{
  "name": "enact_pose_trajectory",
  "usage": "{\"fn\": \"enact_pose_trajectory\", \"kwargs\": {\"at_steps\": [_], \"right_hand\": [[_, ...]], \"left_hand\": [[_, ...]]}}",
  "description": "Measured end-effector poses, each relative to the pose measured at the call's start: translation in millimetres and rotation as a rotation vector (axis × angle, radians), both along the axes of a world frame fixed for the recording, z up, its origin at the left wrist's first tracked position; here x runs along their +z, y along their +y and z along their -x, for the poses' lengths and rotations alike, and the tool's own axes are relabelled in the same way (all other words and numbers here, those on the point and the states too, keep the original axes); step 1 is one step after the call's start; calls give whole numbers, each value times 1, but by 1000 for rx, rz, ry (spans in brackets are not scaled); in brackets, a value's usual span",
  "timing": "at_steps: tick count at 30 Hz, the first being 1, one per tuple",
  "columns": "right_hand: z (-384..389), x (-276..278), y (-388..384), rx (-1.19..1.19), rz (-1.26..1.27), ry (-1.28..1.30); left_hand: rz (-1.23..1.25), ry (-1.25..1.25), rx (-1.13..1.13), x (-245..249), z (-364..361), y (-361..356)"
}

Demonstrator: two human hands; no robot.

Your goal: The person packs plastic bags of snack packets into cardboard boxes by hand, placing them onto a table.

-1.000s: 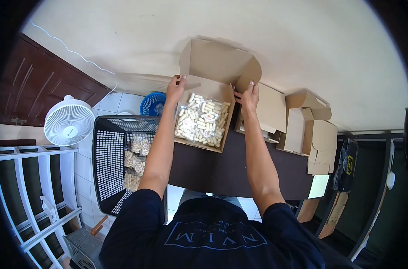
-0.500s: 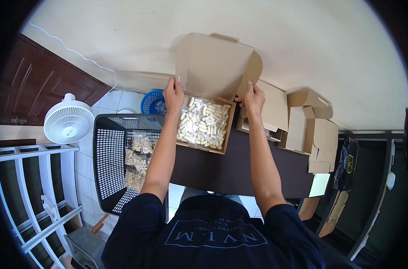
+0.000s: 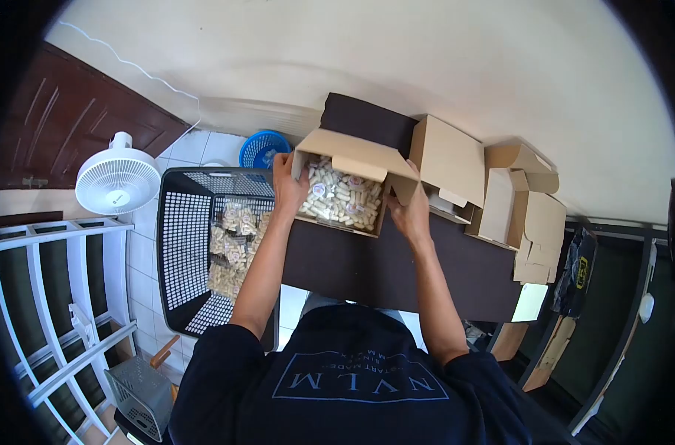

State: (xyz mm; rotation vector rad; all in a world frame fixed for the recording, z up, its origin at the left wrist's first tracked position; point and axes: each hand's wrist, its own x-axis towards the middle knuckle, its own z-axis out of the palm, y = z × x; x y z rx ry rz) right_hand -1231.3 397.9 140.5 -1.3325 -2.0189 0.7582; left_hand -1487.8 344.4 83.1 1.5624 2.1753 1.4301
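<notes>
A cardboard box [image 3: 380,216] on the dark table holds clear plastic packs [image 3: 341,194] of pale, finger-shaped pieces. Its lid [image 3: 352,148] leans forward over the back part of the box, front tuck flap pointing toward me. My left hand [image 3: 287,182] grips the left side of the lid, fingers curled by the side flap. At the opposite side, my right hand [image 3: 413,215] holds the right side flap, its fingers partly hidden by the cardboard.
To the right stand another cardboard box [image 3: 452,159] and an open box [image 3: 493,204]. A black crate [image 3: 185,259] with several similar packs is at the left, near a blue basket [image 3: 259,141] and a white fan [image 3: 118,182].
The lid has swung from upright against the wall to forward over the box. Both hands have come down with it, and the right hand has moved closer to the box.
</notes>
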Motion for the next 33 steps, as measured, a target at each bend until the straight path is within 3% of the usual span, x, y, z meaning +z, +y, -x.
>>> {"fn": "enact_pose_trajectory", "kwargs": {"at_steps": [4, 7, 10, 14, 17, 23, 33], "right_hand": [[-14, 46, -27, 160, 96, 48], [-11, 44, -38, 260, 92, 56], [-5, 27, -45, 334, -12, -102], [12, 11, -57, 435, -131, -180], [24, -1, -63, 456, -204, -234], [25, -28, -67, 406, -221, -215], [24, -39, -74, 392, -248, -200]], "left_hand": [[47, -57, -57, -1, 5, -31], [99, -168, -85, -12, 5, -61], [179, -708, 47, -22, -3, -93], [208, -931, 172, -35, -33, -123], [241, -1157, 129, -14, -59, -123], [127, -1139, 100, -29, -76, -114], [185, -1002, 82, -31, -56, -117]]}}
